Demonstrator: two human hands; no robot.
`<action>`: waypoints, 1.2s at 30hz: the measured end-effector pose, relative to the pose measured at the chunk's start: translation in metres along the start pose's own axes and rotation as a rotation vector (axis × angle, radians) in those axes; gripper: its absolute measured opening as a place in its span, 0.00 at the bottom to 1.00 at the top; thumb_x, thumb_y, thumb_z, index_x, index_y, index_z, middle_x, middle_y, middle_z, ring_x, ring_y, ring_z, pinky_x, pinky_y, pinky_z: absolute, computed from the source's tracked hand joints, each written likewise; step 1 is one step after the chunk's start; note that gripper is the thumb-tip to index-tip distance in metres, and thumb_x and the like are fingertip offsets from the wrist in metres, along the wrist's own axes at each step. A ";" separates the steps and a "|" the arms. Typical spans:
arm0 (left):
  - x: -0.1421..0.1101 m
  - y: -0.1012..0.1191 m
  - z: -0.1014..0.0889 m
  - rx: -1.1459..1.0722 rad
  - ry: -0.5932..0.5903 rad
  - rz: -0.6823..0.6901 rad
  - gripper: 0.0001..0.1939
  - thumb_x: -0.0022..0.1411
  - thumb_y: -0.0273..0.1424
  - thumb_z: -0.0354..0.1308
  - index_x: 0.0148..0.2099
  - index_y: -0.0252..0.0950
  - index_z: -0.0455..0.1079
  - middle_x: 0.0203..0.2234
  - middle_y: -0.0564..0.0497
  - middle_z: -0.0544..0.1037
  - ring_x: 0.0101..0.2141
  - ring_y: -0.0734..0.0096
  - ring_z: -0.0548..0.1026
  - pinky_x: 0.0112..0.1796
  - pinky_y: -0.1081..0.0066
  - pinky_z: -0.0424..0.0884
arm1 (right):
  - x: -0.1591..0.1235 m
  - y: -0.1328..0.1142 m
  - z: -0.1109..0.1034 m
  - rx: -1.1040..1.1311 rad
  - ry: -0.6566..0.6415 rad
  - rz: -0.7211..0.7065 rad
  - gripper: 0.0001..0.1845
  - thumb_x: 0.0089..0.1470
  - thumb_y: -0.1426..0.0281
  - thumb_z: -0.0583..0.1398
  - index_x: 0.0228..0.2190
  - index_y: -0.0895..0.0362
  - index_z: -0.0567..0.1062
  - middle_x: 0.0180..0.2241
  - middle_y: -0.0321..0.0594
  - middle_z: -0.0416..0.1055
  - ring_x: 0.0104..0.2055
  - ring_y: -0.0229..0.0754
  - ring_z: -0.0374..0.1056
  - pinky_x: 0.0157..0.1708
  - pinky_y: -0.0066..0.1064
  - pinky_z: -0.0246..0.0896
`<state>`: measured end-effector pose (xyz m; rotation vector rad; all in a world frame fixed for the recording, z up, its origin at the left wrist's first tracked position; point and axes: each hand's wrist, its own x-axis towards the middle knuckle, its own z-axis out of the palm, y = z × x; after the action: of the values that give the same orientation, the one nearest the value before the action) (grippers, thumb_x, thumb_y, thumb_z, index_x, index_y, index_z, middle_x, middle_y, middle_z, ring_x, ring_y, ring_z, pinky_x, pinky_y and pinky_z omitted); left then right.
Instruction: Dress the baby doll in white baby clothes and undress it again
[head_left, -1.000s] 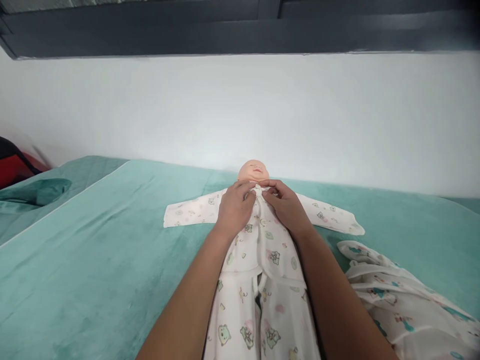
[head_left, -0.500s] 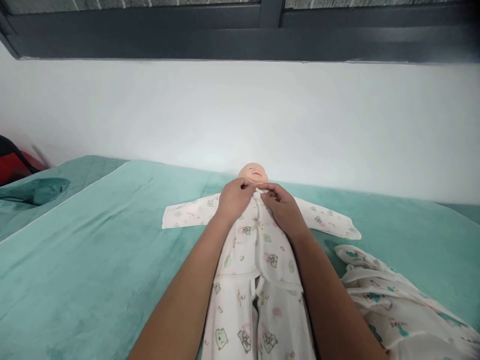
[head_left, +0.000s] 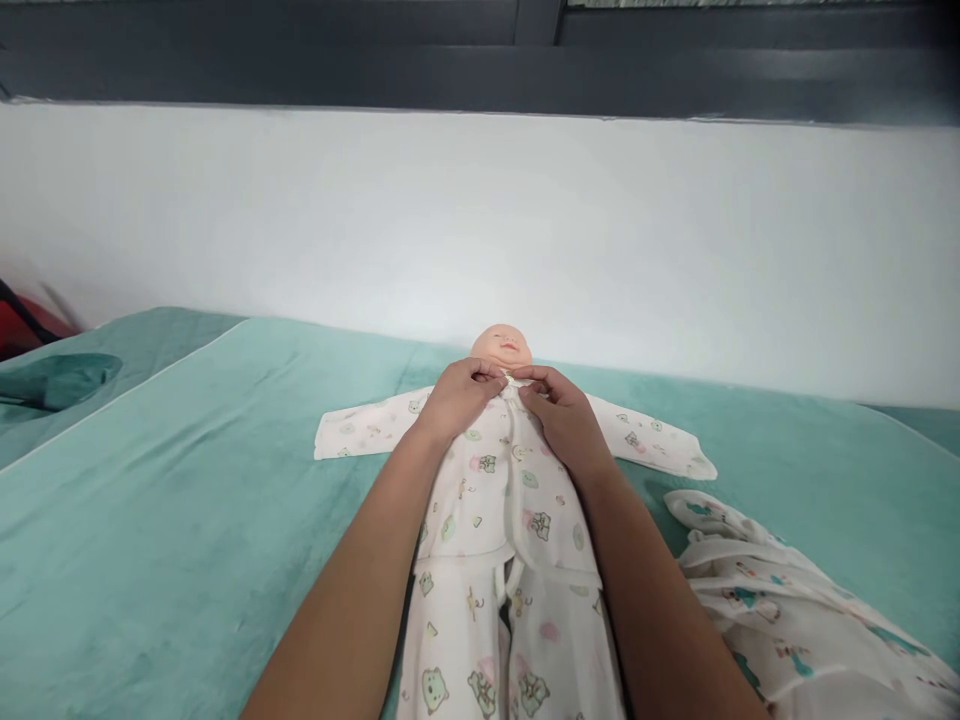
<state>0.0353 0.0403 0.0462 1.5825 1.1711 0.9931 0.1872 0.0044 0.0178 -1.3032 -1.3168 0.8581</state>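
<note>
A baby doll (head_left: 502, 346) lies on its back on a teal bed cover (head_left: 187, 500), dressed in a white printed sleepsuit (head_left: 510, 520) with both sleeves spread out sideways. My left hand (head_left: 457, 400) and my right hand (head_left: 561, 415) meet at the suit's collar just under the doll's chin. Both hands have their fingers curled and pinch the collar's two edges together. My forearms lie along either side of the doll's body.
A second white printed cloth (head_left: 787, 610) lies crumpled on the cover at the lower right. A white wall (head_left: 480, 220) runs behind the bed, with a dark window frame (head_left: 525, 50) above. A dark green bundle (head_left: 52, 380) lies at the far left.
My hands have slid slightly up the doll's chest to the collar and pinched its edges. The view has shifted a little.
</note>
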 end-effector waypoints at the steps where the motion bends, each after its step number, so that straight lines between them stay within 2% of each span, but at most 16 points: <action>1: 0.000 0.000 0.000 -0.003 0.003 -0.001 0.07 0.54 0.34 0.59 0.31 0.35 0.71 0.27 0.52 0.74 0.28 0.73 0.69 0.32 0.71 0.64 | 0.000 0.000 0.000 0.001 0.002 -0.002 0.17 0.50 0.64 0.59 0.42 0.51 0.76 0.29 0.32 0.65 0.27 0.34 0.57 0.24 0.26 0.54; 8: -0.002 0.001 -0.001 -0.022 -0.006 -0.005 0.07 0.57 0.33 0.59 0.31 0.34 0.72 0.27 0.53 0.72 0.28 0.74 0.67 0.30 0.72 0.61 | 0.000 0.002 0.000 0.017 0.011 -0.009 0.14 0.50 0.65 0.59 0.40 0.51 0.77 0.29 0.32 0.67 0.27 0.35 0.58 0.26 0.27 0.53; 15: 0.001 -0.005 0.000 -0.080 0.012 0.076 0.07 0.57 0.31 0.59 0.38 0.34 0.74 0.35 0.48 0.78 0.35 0.69 0.73 0.36 0.70 0.66 | 0.001 0.002 0.000 0.040 0.024 -0.021 0.13 0.49 0.66 0.59 0.38 0.52 0.78 0.29 0.32 0.69 0.28 0.35 0.59 0.28 0.28 0.53; 21: 0.003 -0.008 0.001 -0.132 0.014 0.065 0.07 0.55 0.29 0.61 0.38 0.34 0.73 0.35 0.48 0.78 0.35 0.70 0.74 0.37 0.70 0.68 | 0.001 0.003 0.000 0.035 0.039 -0.020 0.13 0.49 0.66 0.59 0.38 0.52 0.78 0.29 0.32 0.70 0.28 0.35 0.59 0.29 0.29 0.53; 33: 0.000 -0.006 0.000 -0.149 0.002 0.049 0.09 0.57 0.28 0.60 0.41 0.34 0.74 0.36 0.48 0.78 0.35 0.70 0.73 0.37 0.69 0.66 | 0.002 0.003 0.001 0.040 0.032 -0.075 0.12 0.49 0.68 0.59 0.37 0.52 0.78 0.39 0.35 0.76 0.37 0.39 0.66 0.41 0.33 0.57; 36: 0.000 -0.006 0.001 -0.143 0.005 0.059 0.08 0.57 0.29 0.59 0.41 0.35 0.73 0.36 0.48 0.77 0.36 0.70 0.73 0.37 0.69 0.66 | 0.002 0.003 0.000 0.041 0.037 -0.078 0.11 0.49 0.68 0.59 0.36 0.52 0.78 0.39 0.35 0.76 0.38 0.39 0.66 0.41 0.33 0.58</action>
<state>0.0346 0.0410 0.0398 1.5088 1.0389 1.0953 0.1876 0.0066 0.0153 -1.2224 -1.3055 0.7996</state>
